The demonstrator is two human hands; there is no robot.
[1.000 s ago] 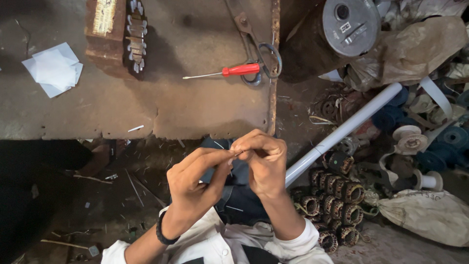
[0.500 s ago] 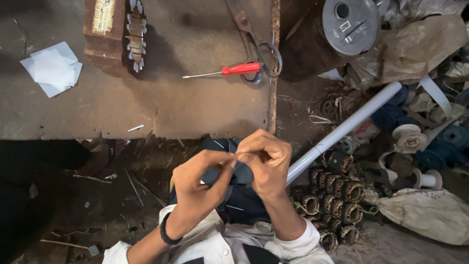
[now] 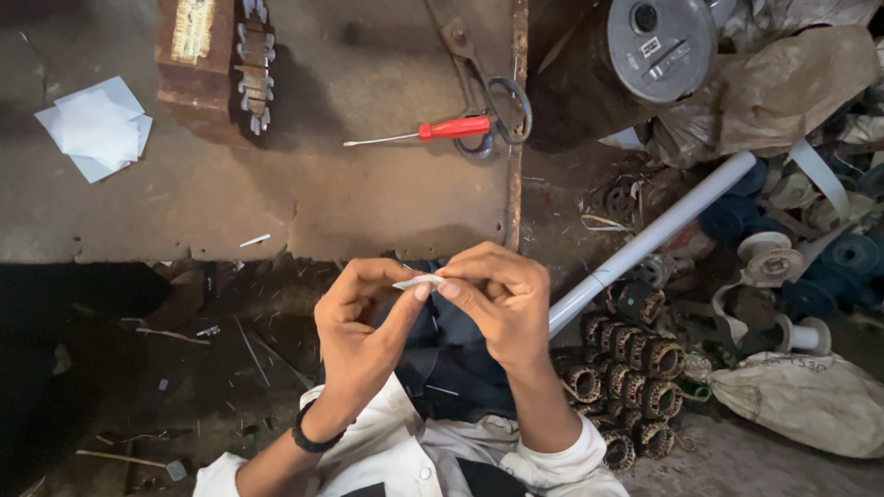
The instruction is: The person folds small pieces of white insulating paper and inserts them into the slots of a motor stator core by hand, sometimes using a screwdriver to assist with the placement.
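Both hands meet just above the lap, close to the camera: the left hand (image 3: 359,322) and the right hand (image 3: 497,299) are together, fingertips pinched on a small white paper strip (image 3: 419,282) held between them, with the left thumb under it and the right forefinger and thumb on its far end. The strip looks thin, light and limp; judged from its slight bend, it would crease or tear readily and is best held by its two ends with a light pinch. To the right lie wound motor coils (image 3: 635,368) and a white plastic pipe (image 3: 658,235). Beyond the hands, a worn metal bench (image 3: 368,202) carries a red-handled screwdriver (image 3: 433,132), scissors (image 3: 488,87), loose white paper sheets (image 3: 97,129) and a rusty laminated core (image 3: 216,64).
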